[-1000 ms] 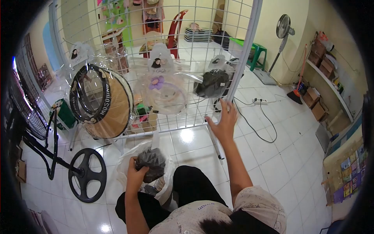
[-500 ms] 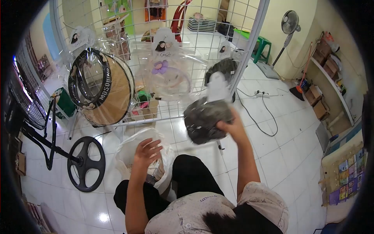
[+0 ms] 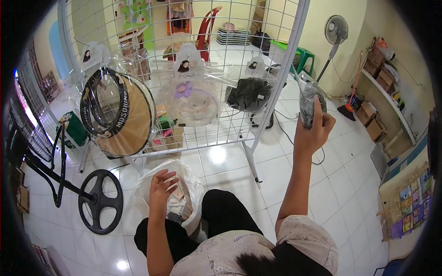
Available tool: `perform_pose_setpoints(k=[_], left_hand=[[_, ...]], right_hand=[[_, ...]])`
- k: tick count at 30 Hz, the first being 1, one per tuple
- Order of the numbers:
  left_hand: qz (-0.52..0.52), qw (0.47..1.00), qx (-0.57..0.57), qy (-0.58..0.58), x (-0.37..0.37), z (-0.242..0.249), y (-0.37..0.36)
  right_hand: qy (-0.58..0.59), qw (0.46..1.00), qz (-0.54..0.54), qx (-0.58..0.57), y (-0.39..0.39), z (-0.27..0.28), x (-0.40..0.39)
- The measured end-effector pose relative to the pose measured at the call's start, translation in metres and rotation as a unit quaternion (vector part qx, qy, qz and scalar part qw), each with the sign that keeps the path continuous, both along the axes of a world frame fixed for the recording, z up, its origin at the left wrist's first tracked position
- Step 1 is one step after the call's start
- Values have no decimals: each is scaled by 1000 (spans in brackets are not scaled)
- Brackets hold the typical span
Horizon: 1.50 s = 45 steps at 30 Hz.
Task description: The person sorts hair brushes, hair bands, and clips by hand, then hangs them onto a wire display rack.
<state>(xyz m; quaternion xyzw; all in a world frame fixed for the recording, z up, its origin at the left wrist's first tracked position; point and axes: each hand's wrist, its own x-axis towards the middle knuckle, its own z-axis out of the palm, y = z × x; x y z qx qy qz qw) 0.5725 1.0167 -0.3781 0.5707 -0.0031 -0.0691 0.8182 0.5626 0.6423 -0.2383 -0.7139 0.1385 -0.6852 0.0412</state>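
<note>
My right hand (image 3: pixel 316 132) is raised at the right, its fingers closed around a dark item in clear plastic packaging (image 3: pixel 305 105). The package is turned edge-on, so I cannot make out its kind. My left hand (image 3: pixel 162 187) hangs over a white plastic bag (image 3: pixel 197 191) between my knees, fingers apart and holding nothing. Several packages lie inside that bag. On the wire grid rack (image 3: pixel 207 141) in front of me hang a wrapped tan visor hat with a black band (image 3: pixel 131 133), a clear pack with a purple flower (image 3: pixel 183 89) and a black wrapped item (image 3: pixel 249 95).
A black steering wheel-like base (image 3: pixel 99 201) stands on the tiled floor at the left. The rack's foot (image 3: pixel 252 168) reaches toward me. Behind the rack are a green stool (image 3: pixel 306 60) and a standing fan (image 3: pixel 336 31). A cable (image 3: pixel 287 135) lies on the floor at right.
My right hand has carried the dark package up and to the right, away from the rack, turning it edge-on. My left hand stays over the bag, shifted slightly left.
</note>
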Motion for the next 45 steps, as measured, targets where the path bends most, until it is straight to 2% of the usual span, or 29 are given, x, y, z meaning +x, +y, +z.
perform_pose_setpoints(k=[6,15,18,45], left_hand=[[17,1000,8,-1,-1,3,4],[12,1000,5,-3,0,2,3],[10,1000,6,-7,1,1,3],[5,1000,11,-13,-1,2,6]], right_hand=[[37,992,-48,-107,-9,4,9],[89,980,-77,-162,-9,11,-9],[74,978,-74,-180,-9,11,-10],[116,965,-83,-218,-4,33,-9]])
